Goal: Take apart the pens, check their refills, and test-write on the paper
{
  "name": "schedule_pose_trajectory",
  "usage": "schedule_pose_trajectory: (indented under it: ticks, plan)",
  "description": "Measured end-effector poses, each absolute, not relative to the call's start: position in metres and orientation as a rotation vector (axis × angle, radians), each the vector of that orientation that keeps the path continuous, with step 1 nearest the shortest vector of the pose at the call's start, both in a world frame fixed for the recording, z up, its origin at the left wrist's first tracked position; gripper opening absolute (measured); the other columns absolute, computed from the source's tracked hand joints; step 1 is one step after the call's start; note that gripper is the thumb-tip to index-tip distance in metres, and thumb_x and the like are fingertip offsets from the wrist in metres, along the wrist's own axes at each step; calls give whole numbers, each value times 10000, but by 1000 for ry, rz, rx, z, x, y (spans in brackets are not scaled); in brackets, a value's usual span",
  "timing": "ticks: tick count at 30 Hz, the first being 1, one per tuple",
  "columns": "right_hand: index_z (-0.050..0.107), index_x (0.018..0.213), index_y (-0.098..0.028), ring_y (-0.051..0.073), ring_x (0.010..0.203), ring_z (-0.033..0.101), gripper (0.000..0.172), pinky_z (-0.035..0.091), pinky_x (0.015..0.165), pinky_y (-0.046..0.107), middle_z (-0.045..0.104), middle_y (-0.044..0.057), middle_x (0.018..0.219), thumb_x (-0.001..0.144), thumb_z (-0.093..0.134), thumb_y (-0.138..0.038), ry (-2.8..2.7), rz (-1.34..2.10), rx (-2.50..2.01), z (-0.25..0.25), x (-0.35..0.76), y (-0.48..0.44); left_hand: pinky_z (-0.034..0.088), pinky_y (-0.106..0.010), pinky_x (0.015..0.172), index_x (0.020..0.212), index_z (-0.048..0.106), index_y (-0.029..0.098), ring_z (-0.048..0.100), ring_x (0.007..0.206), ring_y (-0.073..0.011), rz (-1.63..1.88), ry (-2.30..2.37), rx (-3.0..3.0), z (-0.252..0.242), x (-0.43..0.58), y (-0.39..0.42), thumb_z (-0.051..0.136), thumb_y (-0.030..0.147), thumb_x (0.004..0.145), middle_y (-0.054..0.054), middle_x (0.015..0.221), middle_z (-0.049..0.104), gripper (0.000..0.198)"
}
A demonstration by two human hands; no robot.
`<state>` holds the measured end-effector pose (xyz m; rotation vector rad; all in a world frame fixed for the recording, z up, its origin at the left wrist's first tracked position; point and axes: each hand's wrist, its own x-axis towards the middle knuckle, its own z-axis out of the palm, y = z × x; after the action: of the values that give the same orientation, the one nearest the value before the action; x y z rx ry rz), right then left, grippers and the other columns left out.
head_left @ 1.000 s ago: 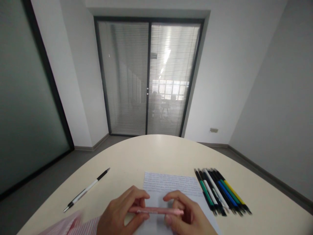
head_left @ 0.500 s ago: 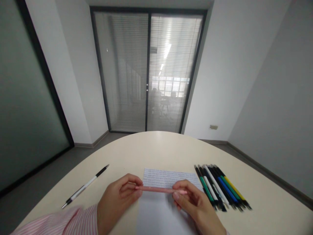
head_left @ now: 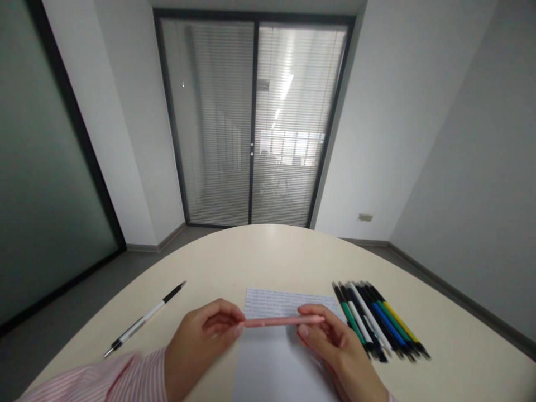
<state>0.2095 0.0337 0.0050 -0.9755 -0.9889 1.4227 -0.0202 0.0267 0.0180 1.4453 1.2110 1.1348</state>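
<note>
The reference item is the white rectangular paper sheet [head_left: 268, 368], which lies flat on the cream-coloured, round-edged table [head_left: 251, 259]. Rows of small writing, too fine to read, cover its far part; its near end runs out of view.

The slim pink pen [head_left: 272, 322] is held crosswise over the sheet, apparently raised clear of it, with its length nearly level. The left hand [head_left: 205, 340], at the sheet's left edge, has thumb and index finger pinched on the pen's left end; the remaining fingers are curled inward. The right hand [head_left: 337, 343], over the sheet's right side, is closed lightly about the other end, index finger above and thumb below. Contact pressure cannot be told. Support at both ends presumably keeps the pen steady and leaves its middle exposed.

Left of the sheet and well apart from it, one slender white pen with black sections [head_left: 146, 318] lies diagonally, separate from the others. Just right of the sheet, a row of black, white, green, blue and yellow pens [head_left: 381, 321] lies side by side, slanted alike. The close, near-parallel arrangement probably limits rolling and keeps the sheet's surface unobstructed. The exact count is unclear because the bodies crowd together.
</note>
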Motion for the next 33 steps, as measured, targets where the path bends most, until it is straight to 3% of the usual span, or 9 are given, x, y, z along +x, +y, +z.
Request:
schedule_pose_trajectory:
  ticks: [5, 7, 10, 13, 18, 22, 25, 28, 33]
  plan:
    - [705, 833, -177, 185, 838, 615, 241, 483, 749, 284, 695, 44, 845, 688, 790, -350, -856, 1667, -809, 14, 206, 31, 518, -204, 638, 818, 673, 161, 648, 638, -145, 1018, 1053, 1577, 11, -12, 11, 739, 131, 619, -19, 709, 708, 212]
    - [678, 840, -187, 167, 670, 642, 219, 502, 601, 265, 699, 46, 735, 752, 728, -382, -874, 1797, -697, 14, 204, 31, 506, -195, 626, 860, 673, 177, 631, 628, -131, 1025, 1012, 1557, 7, -11, 9, 751, 156, 637, -12, 719, 692, 238]
    - [667, 898, -155, 41, 308, 382, 274, 280, 334, 139, 536, -52, 424, 801, 680, -411, -1049, 1888, -681, 8, 202, 30, 504, -207, 648, 1005, 632, 191, 618, 688, -135, 1056, 956, 1509, 4, -13, 14, 726, 275, 713, -28, 794, 661, 317]
    - [661, 911, -120, 11, 285, 252, 358, 139, 315, 146, 414, -112, 351, 742, 741, -425, -1259, 1908, -688, 2, 203, 32, 505, -213, 666, 1116, 580, 209, 624, 726, -141, 1080, 945, 1464, 4, -16, 18, 711, 350, 748, -35, 830, 656, 415]
    - [629, 802, -134, -3, 280, 259, 363, 137, 319, 170, 555, -68, 422, 687, 776, -445, -1421, 1912, -739, -1, 204, 34, 520, -208, 683, 838, 682, 164, 665, 733, -163, 1056, 963, 1598, 10, -14, 16, 668, 331, 778, -53, 761, 697, 178]
    - [674, 808, -122, -4, 298, 266, 379, 124, 315, 178, 647, -4, 530, 695, 756, -474, -1460, 1898, -810, 1, 204, 33, 531, -195, 658, 808, 688, 158, 685, 705, -170, 1062, 1045, 1696, 14, -13, 15, 671, 276, 744, -53, 749, 722, 136]
    - [694, 836, -119, 8, 318, 289, 390, 164, 332, 184, 645, 8, 551, 710, 737, -486, -1476, 1883, -787, -1, 206, 33, 515, -170, 604, 729, 677, 164, 666, 632, -147, 1060, 1154, 1757, 15, -14, 17, 653, 269, 754, -27, 678, 709, 110]
    - [700, 865, -140, 56, 422, 409, 376, 274, 426, 191, 565, -39, 506, 687, 759, -465, -1462, 1704, -801, -4, 208, 35, 501, -164, 605, 752, 644, 182, 648, 627, -132, 1127, 1219, 1741, 13, -18, 22, 608, 294, 808, 3, 669, 692, 130]
    - [683, 830, -196, 157, 708, 584, 259, 419, 647, 253, 695, 15, 779, 672, 793, -370, -1228, 1366, -1010, 0, 210, 36, 489, -175, 620, 815, 605, 186, 643, 698, -138, 1141, 1244, 1707, 7, -26, 31, 547, 330, 863, 3, 733, 677, 162]
